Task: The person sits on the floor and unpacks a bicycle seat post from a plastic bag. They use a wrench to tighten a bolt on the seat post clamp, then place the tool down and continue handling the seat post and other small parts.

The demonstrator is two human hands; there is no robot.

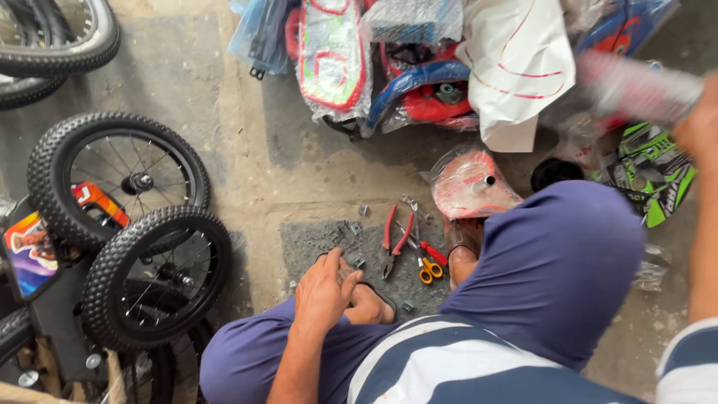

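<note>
I sit on a concrete floor with my knees bent. My left hand (321,292) rests on my left foot, fingers loosely apart, holding nothing. My right hand (699,123) is raised at the right edge and grips a blurred, plastic-wrapped bicycle part (636,90). On the floor between my feet lie red-handled pliers (395,239), a small red-handled tool (432,253), orange-handled scissors (429,271) and several small metal nuts and bolts (357,262).
Two small knobby bicycle wheels (120,176) (157,277) stand at the left beside a colourful frame panel (30,251). Wrapped bicycle parts and a red-blue frame (419,82) pile at the top. A wrapped red cover (471,183) and a green-black part (654,176) lie nearby.
</note>
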